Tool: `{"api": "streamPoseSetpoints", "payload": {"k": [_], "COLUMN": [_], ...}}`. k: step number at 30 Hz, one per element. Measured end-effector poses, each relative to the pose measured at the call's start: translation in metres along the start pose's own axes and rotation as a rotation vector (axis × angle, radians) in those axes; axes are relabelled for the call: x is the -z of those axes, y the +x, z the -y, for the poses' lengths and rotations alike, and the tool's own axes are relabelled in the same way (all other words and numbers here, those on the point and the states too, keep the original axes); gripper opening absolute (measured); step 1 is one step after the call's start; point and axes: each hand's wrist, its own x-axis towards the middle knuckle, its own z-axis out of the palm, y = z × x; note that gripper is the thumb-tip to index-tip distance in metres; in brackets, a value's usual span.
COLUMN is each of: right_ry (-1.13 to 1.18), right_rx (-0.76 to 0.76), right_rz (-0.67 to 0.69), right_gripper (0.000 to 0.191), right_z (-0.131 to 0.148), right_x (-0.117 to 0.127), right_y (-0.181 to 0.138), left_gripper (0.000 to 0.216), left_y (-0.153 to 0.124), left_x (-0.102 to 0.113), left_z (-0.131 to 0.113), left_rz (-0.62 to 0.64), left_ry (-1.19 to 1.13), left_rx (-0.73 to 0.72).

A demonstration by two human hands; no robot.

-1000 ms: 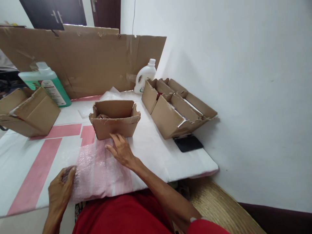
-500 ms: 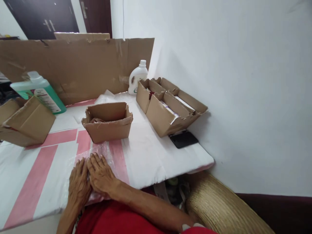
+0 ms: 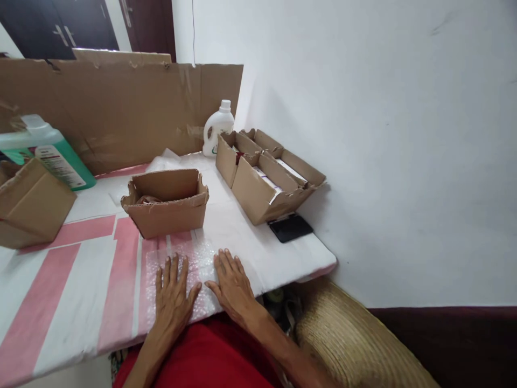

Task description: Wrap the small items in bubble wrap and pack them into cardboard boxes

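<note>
At the bench (image 3: 278, 264), my left hand (image 3: 173, 295) and right hand (image 3: 234, 286) have parted, fingers extended; bubble wrap (image 3: 203, 256) looks flatter.

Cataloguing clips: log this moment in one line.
left hand: palm-down on clear bubble wrap; right hand: palm-down at its edge; open-topped brown cardboard box: beyond
</note>
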Motion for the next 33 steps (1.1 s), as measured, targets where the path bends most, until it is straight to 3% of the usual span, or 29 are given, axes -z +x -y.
{"api": "streamPoseSetpoints", "payload": {"k": [2, 6, 9, 12, 16, 23, 29, 33], "right_ry": [0.062, 0.239, 0.281, 0.251, 0.180, 0.027, -0.034, -0.059], "right_rx": [0.013, 0.267, 0.379, 0.396, 0.319, 0.116, -0.006, -0.031], "right_rz": [-0.065, -0.142, -0.090, -0.046, -0.025, -0.017, 0.000, -0.002], "right_gripper": [0.079, 0.091, 0.084, 0.081, 0.090, 0.081, 0.084, 0.089], "right_z": [0.009, 0.056, 0.086, 0.093, 0.067, 0.001, -0.021, -0.033], "right_x": [0.006, -0.009, -0.032, -0.046, -0.046, -0.025, -0.015, -0.009], "right_y": [0.003, 0.027, 0.048, 0.059, 0.061, 0.051, 0.041, 0.023], "left_gripper": [0.060, 0.063, 0.070, 0.067, 0.066, 0.067, 0.070, 0.078], "left_y": [0.006, 0.006, 0.000, -0.003, 0.001, -0.002, -0.008, -0.022], "left_x": [0.000, 0.002, -0.001, -0.007, -0.003, 0.026, 0.028, 0.033], "left_z": [-0.003, 0.022, 0.046, 0.056, 0.049, 0.056, 0.067, 0.073], "left_rz": [-0.008, -0.042, -0.023, 0.036, 0.065, 0.057, 0.106, 0.060], "left_ry": [-0.034, -0.032, 0.012, 0.027, 0.056, 0.077, 0.080, 0.071], "left_rx": [-0.031, -0.094, -0.083, -0.069, 0.009, 0.042, 0.058, 0.049]}}
